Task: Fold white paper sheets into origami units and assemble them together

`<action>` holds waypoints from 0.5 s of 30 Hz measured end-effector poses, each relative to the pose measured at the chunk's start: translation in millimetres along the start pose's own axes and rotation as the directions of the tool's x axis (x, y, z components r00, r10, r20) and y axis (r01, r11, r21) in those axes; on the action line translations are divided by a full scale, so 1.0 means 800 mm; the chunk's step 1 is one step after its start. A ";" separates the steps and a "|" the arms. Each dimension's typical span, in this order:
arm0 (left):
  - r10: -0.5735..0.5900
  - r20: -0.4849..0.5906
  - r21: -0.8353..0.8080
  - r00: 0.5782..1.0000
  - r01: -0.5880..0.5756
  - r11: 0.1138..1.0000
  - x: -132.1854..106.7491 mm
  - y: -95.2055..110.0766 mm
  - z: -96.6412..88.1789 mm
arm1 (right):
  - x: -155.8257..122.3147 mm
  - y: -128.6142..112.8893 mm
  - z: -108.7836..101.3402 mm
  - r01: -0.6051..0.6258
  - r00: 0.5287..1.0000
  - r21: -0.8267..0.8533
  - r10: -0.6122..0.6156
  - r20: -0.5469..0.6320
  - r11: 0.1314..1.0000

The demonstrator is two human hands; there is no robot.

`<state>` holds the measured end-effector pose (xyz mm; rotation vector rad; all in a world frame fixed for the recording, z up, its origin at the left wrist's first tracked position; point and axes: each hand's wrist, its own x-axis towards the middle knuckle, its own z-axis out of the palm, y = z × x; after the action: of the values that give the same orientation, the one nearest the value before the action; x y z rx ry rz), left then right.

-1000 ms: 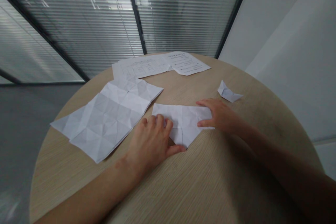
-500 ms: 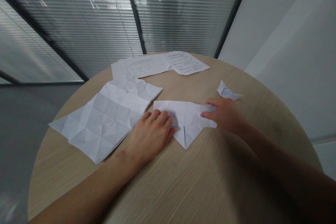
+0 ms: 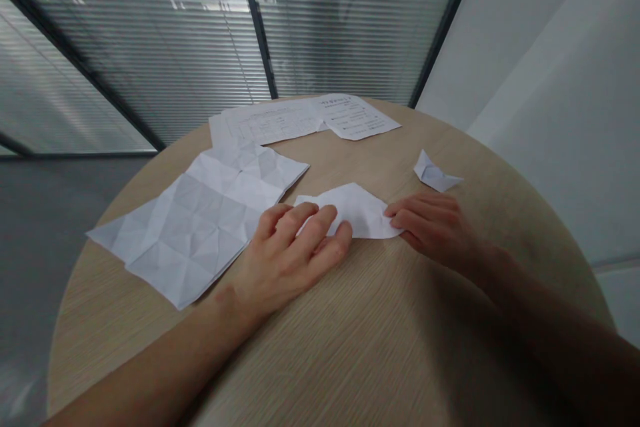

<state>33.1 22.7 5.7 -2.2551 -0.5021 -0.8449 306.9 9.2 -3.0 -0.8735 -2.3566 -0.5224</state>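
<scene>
A partly folded white sheet of paper (image 3: 357,209) lies in the middle of the round wooden table (image 3: 350,340), its near part raised off the wood. My left hand (image 3: 293,250) grips its left end, fingers on top and thumb at the near edge. At the paper's right end my right hand (image 3: 433,227) pinches the edge with the fingers together.
A large creased, unfolded sheet (image 3: 200,217) lies to the left. Printed sheets (image 3: 305,120) sit at the far edge. A small folded paper boat (image 3: 434,173) rests right of centre. Glass walls with blinds stand behind; a white wall is on the right.
The paper's pointed near flap, flat on the table before, has been lifted and turned up. Both hands moved from pressing down on the paper to gripping its two ends.
</scene>
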 end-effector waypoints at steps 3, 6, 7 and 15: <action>-0.018 0.233 -0.079 0.972 0.038 0.996 -0.005 -0.003 0.010 | -0.006 -0.005 0.006 -0.042 0.981 0.067 0.029 0.190 0.997; 0.006 0.448 -0.196 0.894 0.092 0.976 -0.008 -0.004 0.016 | -0.008 -0.009 0.006 -0.125 0.928 0.077 0.089 0.361 0.989; 0.021 0.493 -0.219 0.870 0.101 0.970 -0.008 -0.004 0.017 | -0.007 -0.010 0.005 -0.148 0.908 0.076 0.105 0.407 0.986; 0.121 0.609 -0.288 0.784 0.076 0.955 -0.002 -0.001 0.017 | 0.012 -0.030 -0.016 -0.267 0.754 0.019 0.197 0.627 0.963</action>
<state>37.4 32.3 -3.1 -2.8139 -0.6716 -0.1243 289.8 -10.2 8.9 -1.4393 -2.7528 0.0222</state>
